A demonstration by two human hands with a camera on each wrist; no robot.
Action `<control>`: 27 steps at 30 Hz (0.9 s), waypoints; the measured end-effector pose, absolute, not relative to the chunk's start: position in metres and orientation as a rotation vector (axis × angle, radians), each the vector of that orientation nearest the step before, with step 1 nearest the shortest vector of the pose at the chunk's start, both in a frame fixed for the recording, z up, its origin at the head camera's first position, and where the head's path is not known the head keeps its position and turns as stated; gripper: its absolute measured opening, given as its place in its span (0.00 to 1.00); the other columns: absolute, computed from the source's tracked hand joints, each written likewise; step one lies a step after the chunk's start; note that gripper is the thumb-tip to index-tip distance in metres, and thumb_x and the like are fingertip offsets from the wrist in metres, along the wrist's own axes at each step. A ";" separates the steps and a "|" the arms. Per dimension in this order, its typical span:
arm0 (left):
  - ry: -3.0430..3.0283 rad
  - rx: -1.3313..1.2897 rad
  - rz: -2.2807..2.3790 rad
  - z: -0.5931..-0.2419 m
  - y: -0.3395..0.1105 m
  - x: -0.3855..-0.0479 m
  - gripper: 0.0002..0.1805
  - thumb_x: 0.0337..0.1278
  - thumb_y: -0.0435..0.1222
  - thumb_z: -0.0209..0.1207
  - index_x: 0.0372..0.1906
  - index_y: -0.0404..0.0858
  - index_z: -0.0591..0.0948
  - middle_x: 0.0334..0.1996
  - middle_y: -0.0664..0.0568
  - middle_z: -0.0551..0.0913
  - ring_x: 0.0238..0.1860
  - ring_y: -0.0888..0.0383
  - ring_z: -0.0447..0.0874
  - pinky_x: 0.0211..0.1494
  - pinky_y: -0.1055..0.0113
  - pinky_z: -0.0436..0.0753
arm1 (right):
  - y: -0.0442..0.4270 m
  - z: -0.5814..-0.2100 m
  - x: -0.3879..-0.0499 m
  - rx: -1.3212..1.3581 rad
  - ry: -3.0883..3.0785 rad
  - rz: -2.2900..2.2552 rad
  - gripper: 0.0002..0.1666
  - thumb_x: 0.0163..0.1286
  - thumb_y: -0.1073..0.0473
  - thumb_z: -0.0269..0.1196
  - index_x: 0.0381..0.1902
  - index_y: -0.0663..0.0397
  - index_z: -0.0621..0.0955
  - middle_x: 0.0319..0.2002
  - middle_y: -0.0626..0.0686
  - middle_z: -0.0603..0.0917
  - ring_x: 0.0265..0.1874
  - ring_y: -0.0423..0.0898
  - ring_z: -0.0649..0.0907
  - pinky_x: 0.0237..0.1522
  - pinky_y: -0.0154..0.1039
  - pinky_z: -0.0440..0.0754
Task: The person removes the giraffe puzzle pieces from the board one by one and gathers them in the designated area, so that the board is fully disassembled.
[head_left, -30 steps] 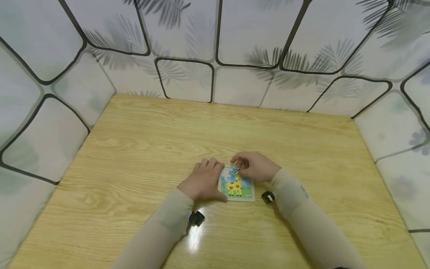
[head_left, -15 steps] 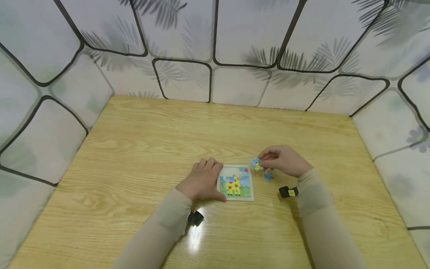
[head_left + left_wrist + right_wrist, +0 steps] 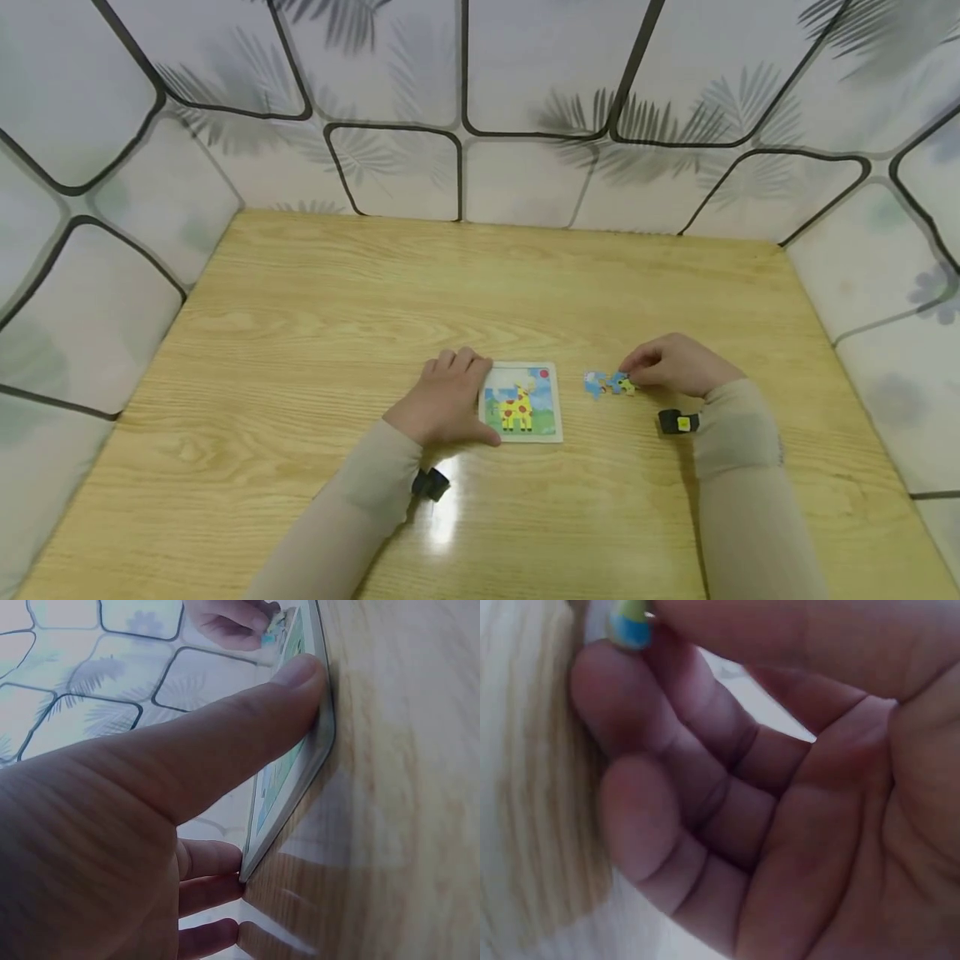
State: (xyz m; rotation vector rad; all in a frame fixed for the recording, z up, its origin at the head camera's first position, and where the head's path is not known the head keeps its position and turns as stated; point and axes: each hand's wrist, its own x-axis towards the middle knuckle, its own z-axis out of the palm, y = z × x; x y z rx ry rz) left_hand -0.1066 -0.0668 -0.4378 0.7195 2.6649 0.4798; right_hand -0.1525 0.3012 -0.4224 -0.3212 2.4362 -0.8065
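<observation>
A small square jigsaw puzzle (image 3: 517,409) with a yellow giraffe picture lies in its pale tray (image 3: 558,421) on the table; the upper part of the picture has gaps. My left hand (image 3: 442,398) rests along the tray's left side, fingers extended. In the left wrist view its thumb (image 3: 296,675) touches the tray's near rim (image 3: 319,742). To the right, my right hand (image 3: 678,365) pinches a blue-and-yellow puzzle piece (image 3: 632,630) low over the table. Loose blue puzzle pieces (image 3: 595,382) lie just left of those fingers.
The wood-grain table (image 3: 337,292) spreads around the tray. Pale patterned cloth walls (image 3: 536,179) border its back and sides. Each wrist wears a small black camera (image 3: 431,484).
My right hand has moved from above the tray to the right, carrying puzzle pieces out onto the table. The left hand has stayed at the tray.
</observation>
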 end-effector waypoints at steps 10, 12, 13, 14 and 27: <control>2.669 0.723 0.494 -0.435 -0.067 -0.106 0.58 0.36 0.63 0.75 0.73 0.40 0.65 0.63 0.49 0.67 0.57 0.50 0.62 0.62 0.53 0.65 | 0.289 -0.416 -0.152 -0.317 2.455 -0.743 0.11 0.71 0.58 0.62 0.48 0.49 0.88 0.47 0.50 0.87 0.47 0.48 0.81 0.51 0.51 0.77; 2.665 0.727 0.498 -0.435 -0.067 -0.107 0.58 0.36 0.63 0.75 0.73 0.40 0.65 0.63 0.49 0.67 0.56 0.50 0.61 0.62 0.54 0.65 | 0.290 -0.416 -0.151 -0.308 2.464 -0.737 0.12 0.71 0.58 0.62 0.49 0.50 0.88 0.48 0.51 0.87 0.49 0.50 0.81 0.52 0.53 0.78; 2.661 0.726 0.498 -0.434 -0.067 -0.107 0.58 0.36 0.63 0.76 0.73 0.40 0.65 0.63 0.49 0.67 0.56 0.50 0.61 0.62 0.54 0.65 | 0.290 -0.416 -0.150 -0.301 2.466 -0.736 0.13 0.72 0.59 0.61 0.49 0.51 0.87 0.49 0.52 0.87 0.50 0.51 0.81 0.52 0.53 0.78; 2.659 0.726 0.496 -0.434 -0.067 -0.107 0.58 0.36 0.63 0.76 0.73 0.40 0.65 0.63 0.49 0.67 0.56 0.50 0.61 0.61 0.54 0.65 | 0.290 -0.416 -0.150 -0.294 2.467 -0.736 0.13 0.72 0.59 0.61 0.50 0.52 0.87 0.49 0.53 0.87 0.50 0.52 0.81 0.52 0.54 0.78; 2.652 0.715 0.485 -0.434 -0.068 -0.106 0.59 0.37 0.63 0.75 0.73 0.39 0.64 0.64 0.49 0.67 0.58 0.50 0.61 0.62 0.55 0.65 | 0.288 -0.419 -0.149 -0.311 2.503 -0.724 0.11 0.71 0.59 0.60 0.47 0.53 0.85 0.38 0.48 0.85 0.37 0.46 0.79 0.43 0.46 0.77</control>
